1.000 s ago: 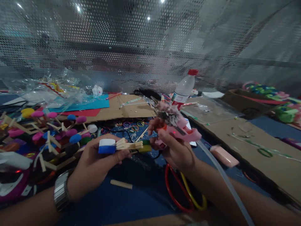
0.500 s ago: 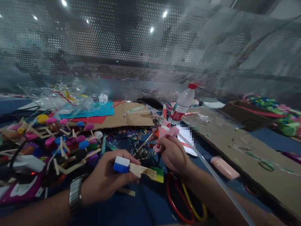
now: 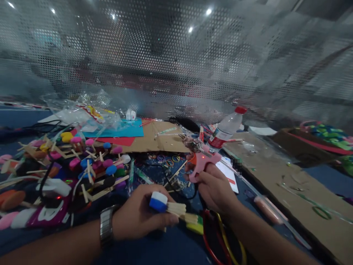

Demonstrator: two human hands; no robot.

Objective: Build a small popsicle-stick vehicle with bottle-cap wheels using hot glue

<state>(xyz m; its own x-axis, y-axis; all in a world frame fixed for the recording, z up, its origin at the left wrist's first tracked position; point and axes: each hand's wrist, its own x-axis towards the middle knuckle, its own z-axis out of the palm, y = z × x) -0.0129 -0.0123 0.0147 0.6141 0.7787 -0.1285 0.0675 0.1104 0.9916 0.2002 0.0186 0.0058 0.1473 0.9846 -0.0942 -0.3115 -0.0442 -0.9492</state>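
Observation:
My left hand (image 3: 139, 211) is closed around a small bundle of wooden sticks (image 3: 176, 208). At one end of the bundle sits a blue and white block (image 3: 158, 202); green and yellow pieces (image 3: 195, 227) show at the other. In my right hand (image 3: 216, 186) is a pink glue gun (image 3: 204, 162) with an orange trigger, a small red light and a grimy nozzle pointing away to the left. A long clear rod (image 3: 271, 204) runs back from the gun area past my right forearm. The gun and the bundle are apart.
Several coloured discs on sticks (image 3: 102, 165) are heaped at left, near a purple and white power strip (image 3: 52, 211). Red and yellow scissor handles (image 3: 217, 239) lie below my right wrist. A water bottle (image 3: 227, 129), phone (image 3: 230, 175) and cardboard (image 3: 160, 138) stand or lie beyond.
The camera view has shifted, so the scene sits further right and lower. The stick bundle has tilted in my left hand, and the glue gun has turned slightly, showing its red light.

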